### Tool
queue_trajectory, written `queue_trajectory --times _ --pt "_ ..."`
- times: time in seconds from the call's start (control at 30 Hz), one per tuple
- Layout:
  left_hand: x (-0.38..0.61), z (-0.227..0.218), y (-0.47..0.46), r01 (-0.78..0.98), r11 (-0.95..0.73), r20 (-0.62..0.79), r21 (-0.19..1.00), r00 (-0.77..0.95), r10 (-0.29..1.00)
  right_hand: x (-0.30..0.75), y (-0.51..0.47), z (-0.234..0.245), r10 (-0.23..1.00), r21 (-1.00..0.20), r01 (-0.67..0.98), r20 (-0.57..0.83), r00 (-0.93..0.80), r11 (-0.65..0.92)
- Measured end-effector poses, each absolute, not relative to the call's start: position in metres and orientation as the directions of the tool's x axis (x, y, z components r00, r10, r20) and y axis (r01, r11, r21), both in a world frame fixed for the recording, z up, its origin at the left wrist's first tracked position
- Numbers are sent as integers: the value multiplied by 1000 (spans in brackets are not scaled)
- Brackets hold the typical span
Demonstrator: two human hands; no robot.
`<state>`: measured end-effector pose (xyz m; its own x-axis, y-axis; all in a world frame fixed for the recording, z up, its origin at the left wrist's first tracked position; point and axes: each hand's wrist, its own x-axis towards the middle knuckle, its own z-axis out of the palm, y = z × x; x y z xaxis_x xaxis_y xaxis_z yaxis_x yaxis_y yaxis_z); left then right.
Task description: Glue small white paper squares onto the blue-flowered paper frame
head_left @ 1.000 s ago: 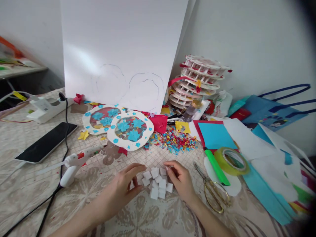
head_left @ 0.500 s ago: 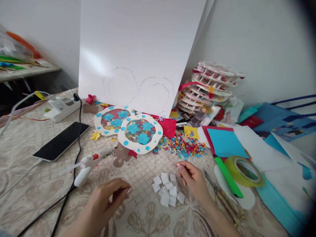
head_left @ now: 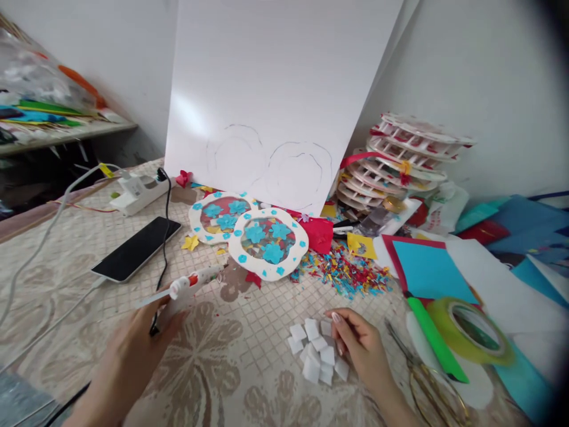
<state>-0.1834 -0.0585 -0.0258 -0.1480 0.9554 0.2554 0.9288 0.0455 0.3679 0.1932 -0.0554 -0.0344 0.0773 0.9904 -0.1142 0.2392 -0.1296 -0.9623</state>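
My left hand [head_left: 133, 350] reaches to the white glue gun [head_left: 189, 287] lying on the patterned tablecloth and its fingers close round the handle. My right hand [head_left: 362, 347] rests beside a small heap of white foam squares [head_left: 315, 353], fingers curled with their tips at the squares; what they pinch is not visible. Two round white paper decorations with blue flowers [head_left: 269, 243] lie just beyond.
A large white board [head_left: 284, 89] leans against the wall. A phone [head_left: 136, 249] and a power strip [head_left: 137, 193] lie at left. Coloured paper scraps [head_left: 347, 273], a green marker [head_left: 433, 338], a tape roll [head_left: 471, 329], scissors [head_left: 427, 385] and paper sheets [head_left: 431, 273] fill the right.
My left hand left the foam squares and moved left to the glue gun. My right hand stayed by the squares. The view shifted leftward.
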Motion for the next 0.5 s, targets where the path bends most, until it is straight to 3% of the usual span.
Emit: queue_trajectory --times 0.07,0.23,0.43,0.5 --pt "-177 -24 -58 947 -8 315 322 -100 944 194 -56 -36 989 -964 227 -126 83 -142" --pt "-171 -27 -70 904 -259 472 341 73 879 196 -55 -40 987 -971 189 -130 93 -145" --pt "-171 -26 -78 868 -304 501 392 76 862 198 -54 -42 989 -974 180 -125 82 -138" --pt "-173 -23 -78 865 -235 468 444 0 884 198 -54 -42 988 -975 177 -121 91 -136"
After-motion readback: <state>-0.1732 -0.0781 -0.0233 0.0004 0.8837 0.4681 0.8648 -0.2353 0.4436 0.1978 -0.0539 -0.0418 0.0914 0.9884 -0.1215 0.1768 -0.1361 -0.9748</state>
